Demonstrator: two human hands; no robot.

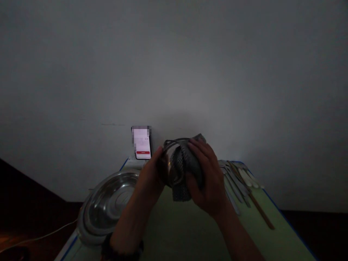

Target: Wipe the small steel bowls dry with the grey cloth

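In the head view, my left hand (pixel 152 173) grips the left side of a shiny, rounded metal vessel (pixel 170 153), which looks like a small bowl, tilted above the table. My right hand (pixel 208 174) presses a grey patterned cloth (pixel 181 191) against the vessel's right side, its fingers curled around the fabric. One end of the cloth hangs below the vessel, and a corner sticks up behind my right fingers. Both hands and the cloth cover much of the vessel, so its full shape is hidden.
A wide metal basin (pixel 104 201) sits at the table's left. Behind it, a lit phone (pixel 143 143) leans against the wall (pixel 174 65). On the right of the green-topped table (pixel 187 235) lie several metal utensils (pixel 236 186), white spoons (pixel 247 178) and brown chopsticks (pixel 261 209).
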